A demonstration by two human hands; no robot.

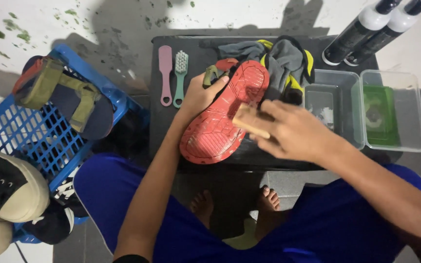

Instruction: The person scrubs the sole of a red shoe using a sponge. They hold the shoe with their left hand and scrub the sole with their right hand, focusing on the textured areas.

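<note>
On the dark counter (191, 58), a sandal (222, 122) is held sole-up, its red sole gripped at the edge by the left hand (198, 95). A wooden brush (250, 122) is pinched against it by the right hand (293, 131).

**Paint-Flecked Wall, Dark Stand, Grey Floor**

Up top, a white plaster wall (113, 19), spattered with green flecks and crossed by hard shadows. Pushed against it, a low black rectangular table (196, 44). Down below, grey floor tiles (288, 182) with pale joints. Strong light from behind, casting shadows forward.
</note>
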